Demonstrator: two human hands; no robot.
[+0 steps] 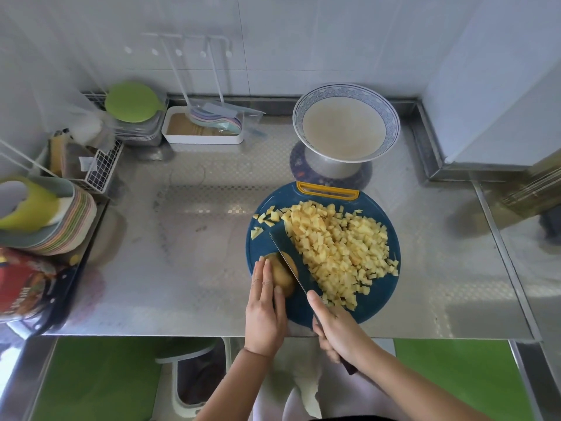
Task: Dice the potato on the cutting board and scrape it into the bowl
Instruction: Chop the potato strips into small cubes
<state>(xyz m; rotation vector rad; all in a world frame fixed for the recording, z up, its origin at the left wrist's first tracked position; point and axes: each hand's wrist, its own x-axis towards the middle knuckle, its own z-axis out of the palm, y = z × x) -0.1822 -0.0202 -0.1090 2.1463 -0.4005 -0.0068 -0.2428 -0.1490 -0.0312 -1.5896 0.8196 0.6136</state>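
Pinning the potato (283, 275) at 8 o'clock on the cutting board (376, 302) under the flat, straight-fingered left hand (265, 311), with the right hand (337, 329) wrapped round the knife (288, 256), press straight down, fingertips (267, 266) tucked back, bowl (391, 117) at 12 o'clock.

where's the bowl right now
In the head view the bowl stands at the back of the steel counter, right of centre, on a dark round mat just beyond the cutting board and its yellow handle.

- A kitchen: stainless-steel worktop (197, 238) against a white tiled wall (303, 41).
- Stacked plates (76, 226) at the left edge; wire rack (103, 168) and trays (142, 133) in the upper left.
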